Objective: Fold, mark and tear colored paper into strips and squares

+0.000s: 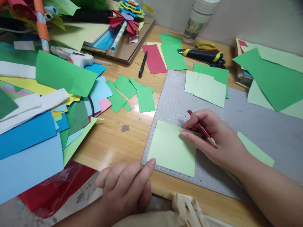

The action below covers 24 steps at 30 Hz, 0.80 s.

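The desk (113,132) carries a grey cutting mat (170,94) on its right side and, at its near-left edge, a heap of coloured paper (28,135) that seems to overhang; a brushing forearm could send outer sheets down. The right hand (222,142), over the mat's left part, has thumb and fingers drawn narrow. The left hand (127,186), by the mat's near-left corner, has its index finger extended, the others loosely curled; with its palm hidden, I cannot tell whether it holds anything. Inside that corner lies a pale green sheet (172,151), apparently loose: light fingertip pressure could let it skew. The red pencil (202,128), held in the right hand, points back wristward; careless turning might leave stray marks.
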Each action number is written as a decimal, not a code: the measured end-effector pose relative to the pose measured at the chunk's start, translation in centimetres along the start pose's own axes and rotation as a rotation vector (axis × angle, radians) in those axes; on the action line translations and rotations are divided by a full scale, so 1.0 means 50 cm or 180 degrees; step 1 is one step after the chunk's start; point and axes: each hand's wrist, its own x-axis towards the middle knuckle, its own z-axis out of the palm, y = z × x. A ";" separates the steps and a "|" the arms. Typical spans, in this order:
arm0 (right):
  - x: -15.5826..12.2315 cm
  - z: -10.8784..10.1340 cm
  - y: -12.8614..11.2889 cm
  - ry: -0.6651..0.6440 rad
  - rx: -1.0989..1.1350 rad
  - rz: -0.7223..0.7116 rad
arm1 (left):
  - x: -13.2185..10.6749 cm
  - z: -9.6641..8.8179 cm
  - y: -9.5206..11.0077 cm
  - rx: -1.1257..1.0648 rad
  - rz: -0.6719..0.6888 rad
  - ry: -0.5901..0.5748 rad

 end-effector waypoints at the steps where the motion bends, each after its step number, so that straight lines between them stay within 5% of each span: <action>1: 0.000 0.000 0.000 0.0004 -0.0023 -0.0009 | 0.000 0.000 -0.001 0.0002 -0.0003 0.0001; 24: 0.001 0.000 0.001 0.0036 -0.0285 -0.0177 | 0.004 0.005 0.003 -0.0025 -0.0057 0.0128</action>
